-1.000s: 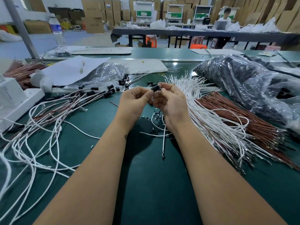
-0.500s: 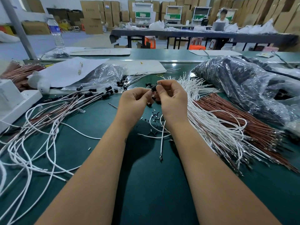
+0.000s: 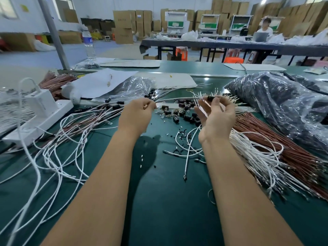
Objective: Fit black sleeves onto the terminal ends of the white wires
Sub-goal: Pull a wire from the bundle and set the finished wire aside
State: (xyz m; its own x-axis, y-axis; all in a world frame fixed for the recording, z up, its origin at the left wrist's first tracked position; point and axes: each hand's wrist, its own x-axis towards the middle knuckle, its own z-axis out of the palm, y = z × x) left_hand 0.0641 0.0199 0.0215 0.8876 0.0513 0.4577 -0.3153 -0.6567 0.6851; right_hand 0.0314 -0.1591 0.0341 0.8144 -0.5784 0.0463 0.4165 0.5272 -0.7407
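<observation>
A single white wire point(image 3: 179, 99) ran taut and nearly level above the green table, with a short black sleeve point(image 3: 210, 98) sitting at its right end. More loose black sleeves point(image 3: 184, 112), small dark cylinders lying on their sides and on end, were scattered on the cloth just below it. A thick fan of bare-ended white wires point(image 3: 248, 157) lay to the right, while finished white wires point(image 3: 74, 125), already capped with black sleeves at their far ends, sprawled in loops on the left.
</observation>
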